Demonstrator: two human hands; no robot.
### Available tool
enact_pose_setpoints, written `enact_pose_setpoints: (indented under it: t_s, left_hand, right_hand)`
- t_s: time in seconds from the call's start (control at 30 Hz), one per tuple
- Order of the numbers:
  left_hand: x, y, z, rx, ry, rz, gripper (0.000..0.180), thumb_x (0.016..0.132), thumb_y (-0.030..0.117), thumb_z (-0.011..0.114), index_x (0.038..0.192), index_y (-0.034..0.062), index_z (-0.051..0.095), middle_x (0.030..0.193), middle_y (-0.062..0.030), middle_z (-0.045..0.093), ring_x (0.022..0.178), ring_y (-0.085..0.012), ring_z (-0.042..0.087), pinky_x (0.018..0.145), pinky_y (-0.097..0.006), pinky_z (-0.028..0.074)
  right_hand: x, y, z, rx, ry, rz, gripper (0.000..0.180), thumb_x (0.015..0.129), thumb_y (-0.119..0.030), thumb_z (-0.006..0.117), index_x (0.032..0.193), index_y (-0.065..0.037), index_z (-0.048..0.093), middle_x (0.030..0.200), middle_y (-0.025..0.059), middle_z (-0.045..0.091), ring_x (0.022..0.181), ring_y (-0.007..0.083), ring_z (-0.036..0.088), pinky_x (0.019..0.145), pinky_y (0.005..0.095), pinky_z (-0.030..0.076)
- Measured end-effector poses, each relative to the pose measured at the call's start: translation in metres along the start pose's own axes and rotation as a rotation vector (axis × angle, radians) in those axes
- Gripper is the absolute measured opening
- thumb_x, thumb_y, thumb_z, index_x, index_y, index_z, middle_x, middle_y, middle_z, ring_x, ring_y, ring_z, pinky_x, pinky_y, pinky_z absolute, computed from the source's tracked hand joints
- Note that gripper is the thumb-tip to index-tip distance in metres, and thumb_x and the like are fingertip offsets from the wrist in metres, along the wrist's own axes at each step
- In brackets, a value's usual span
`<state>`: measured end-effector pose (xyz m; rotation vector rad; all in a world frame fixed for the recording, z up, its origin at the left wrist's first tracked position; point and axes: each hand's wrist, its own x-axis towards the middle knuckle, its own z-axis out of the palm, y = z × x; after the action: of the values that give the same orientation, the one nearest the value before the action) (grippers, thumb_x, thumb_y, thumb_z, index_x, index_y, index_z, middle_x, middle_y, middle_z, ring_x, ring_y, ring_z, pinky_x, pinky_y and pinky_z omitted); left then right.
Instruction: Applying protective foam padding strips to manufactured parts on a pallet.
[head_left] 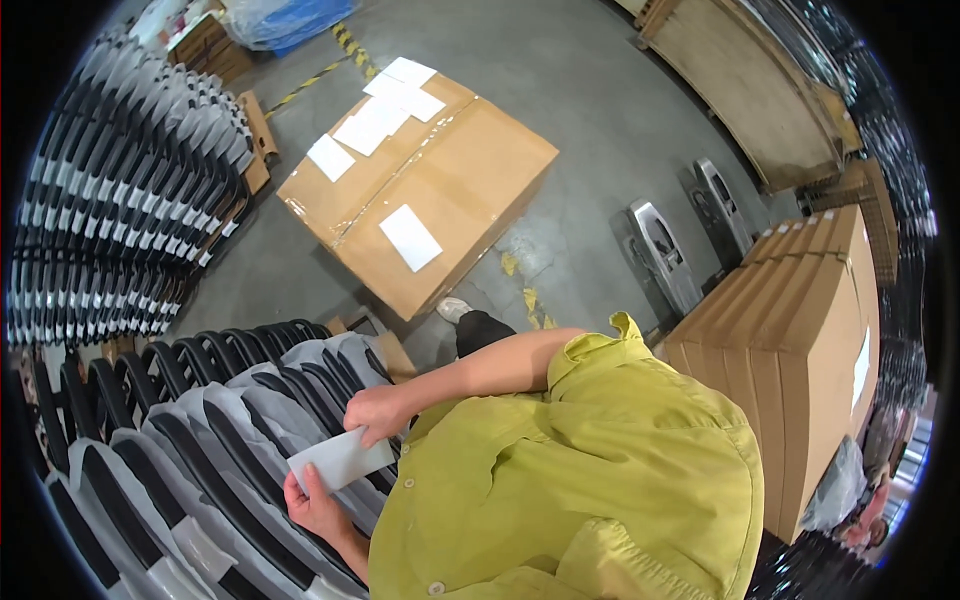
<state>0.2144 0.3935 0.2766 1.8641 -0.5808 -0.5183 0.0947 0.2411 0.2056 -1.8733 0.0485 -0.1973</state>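
A small white paper slip (pixel 345 458) is held between my two hands, over a row of black-framed chairs (pixel 190 440) padded with grey-white wrapping sheets. My right hand (pixel 380 412), its arm reaching in from a rolled yellow-green sleeve, pinches the slip's upper right edge. At the lower left corner, my left hand (pixel 318 508) grips it with the thumb on top. Beyond my hands, a large taped cardboard box (pixel 470 190) stands on the floor. Several white sheets (pixel 375 125) lie along its far side, and a single white sheet (pixel 410 238) lies nearer.
Tall stacks of wrapped black chairs (pixel 120 190) fill the far left. Two metal fork-like arms (pixel 662 255) rest on the floor to the right, beside strapped flat cartons (pixel 770 350). A wooden panel (pixel 745 85) stands at the far right. Yellow-black tape (pixel 350 50) marks the floor.
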Motion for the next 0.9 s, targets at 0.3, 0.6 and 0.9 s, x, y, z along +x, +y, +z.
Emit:
enact_pose_setpoints:
  t_s: [0.3,0.6,0.9]
  left_hand:
    - [0.019,0.015,0.010,0.020,-0.006,0.007,0.021,0.077,0.014,0.060,0.088,-0.0025,0.053,0.080,-0.0053,0.057,0.070,-0.0101,0.052,0.066,-0.022,0.042]
    - [0.036,0.018,0.006,-0.013,0.067,-0.026,0.019,0.077,0.011,0.059,0.089,-0.0018,0.053,0.081,-0.0049,0.057,0.070,-0.0101,0.052,0.066,-0.022,0.042]
    - [0.022,0.027,-0.006,0.051,0.163,-0.052,0.019,0.079,0.012,0.057,0.090,-0.0028,0.054,0.080,-0.0046,0.057,0.070,-0.0097,0.051,0.065,-0.022,0.041]
  right_hand:
    - [0.008,-0.001,-0.012,0.017,0.027,0.038,0.023,0.062,-0.019,0.062,0.069,0.001,0.056,0.065,0.0171,0.055,0.067,0.0323,0.055,0.058,0.0400,0.041]
    - [0.032,0.014,-0.028,0.188,-0.017,-0.054,0.023,0.060,-0.021,0.062,0.066,0.001,0.057,0.062,0.0161,0.056,0.061,0.0279,0.055,0.055,0.0364,0.042]
    - [0.056,0.005,-0.027,0.117,-0.073,-0.067,0.023,0.059,-0.020,0.063,0.067,0.000,0.059,0.064,0.0165,0.057,0.064,0.0300,0.056,0.056,0.0379,0.042]
